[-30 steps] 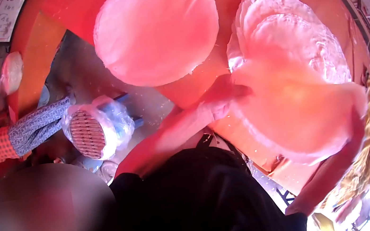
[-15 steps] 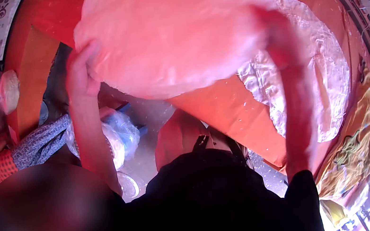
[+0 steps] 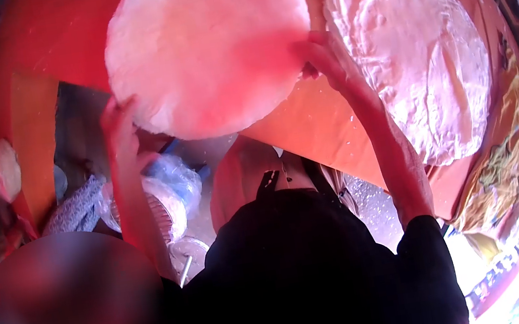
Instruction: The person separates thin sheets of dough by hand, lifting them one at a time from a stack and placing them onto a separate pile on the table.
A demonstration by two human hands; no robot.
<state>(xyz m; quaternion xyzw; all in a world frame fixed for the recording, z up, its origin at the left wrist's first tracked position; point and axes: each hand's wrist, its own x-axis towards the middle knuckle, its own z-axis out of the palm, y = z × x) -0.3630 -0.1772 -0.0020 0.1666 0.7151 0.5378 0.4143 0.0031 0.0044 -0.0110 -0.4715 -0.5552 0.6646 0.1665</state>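
Observation:
A large thin round sheet [image 3: 208, 42], pale pink and floury, lies at the near left part of an orange table [image 3: 315, 127]. My left hand [image 3: 118, 126] touches its lower left rim where it overhangs the table edge. My right hand [image 3: 324, 58] rests at its right rim, fingers spread. To the right lies a stack of similar wrinkled white sheets [image 3: 417, 51].
Below the table edge to the left sits a plastic-wrapped round object [image 3: 168, 199] beside a patterned sleeve of another person [image 3: 75, 209]. A bagged item [image 3: 4, 170] lies at far left. Yellow patterned cloth [image 3: 508, 165] hangs at the right.
One sheet was lifted off the right stack, carried up and leftward in both hands, and now lies flat on the left pile. My hands have shifted to its rim.

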